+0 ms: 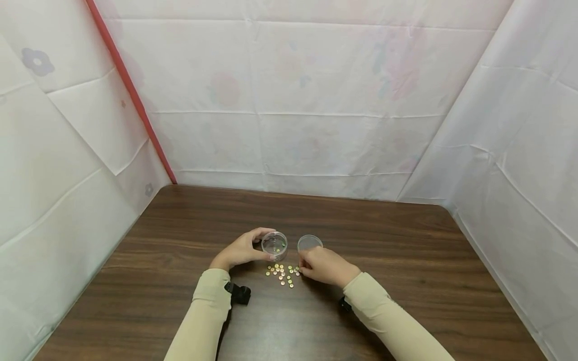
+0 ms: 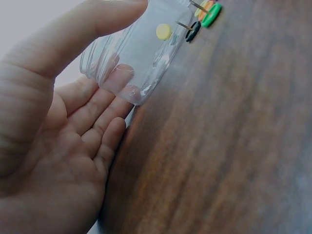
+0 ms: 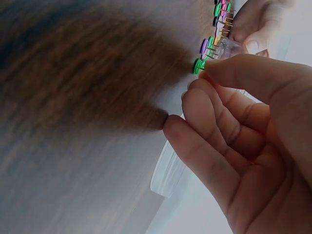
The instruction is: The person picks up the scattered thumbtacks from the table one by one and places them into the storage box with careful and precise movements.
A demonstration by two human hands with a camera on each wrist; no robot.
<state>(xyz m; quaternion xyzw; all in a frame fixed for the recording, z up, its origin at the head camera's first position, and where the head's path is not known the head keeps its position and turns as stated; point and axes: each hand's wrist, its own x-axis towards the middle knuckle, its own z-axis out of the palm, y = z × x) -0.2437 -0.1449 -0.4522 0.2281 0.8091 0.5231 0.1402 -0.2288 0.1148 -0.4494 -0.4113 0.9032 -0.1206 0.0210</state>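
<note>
My left hand (image 1: 244, 249) holds a clear plastic jar (image 1: 274, 245), thumb on its near side and fingers round the far side. A yellow thumbtack (image 2: 164, 31) shows through the jar wall. Several loose thumbtacks (image 1: 282, 273) lie on the table in front of the jar, mostly pins up in the right wrist view. At the right edge of this group is my right hand (image 1: 327, 265), its thumb and forefinger pinched together low over the table. A green thumbtack (image 3: 198, 66) stands right at those fingertips, which mostly hide what they pinch.
A clear round lid (image 1: 310, 241) lies just beyond my right hand. The brown wooden table (image 1: 384, 225) is bounded by white patterned cloth (image 1: 289, 100) at the back and both sides. Dark wrist cameras (image 1: 239, 293) are strapped on over the sleeves.
</note>
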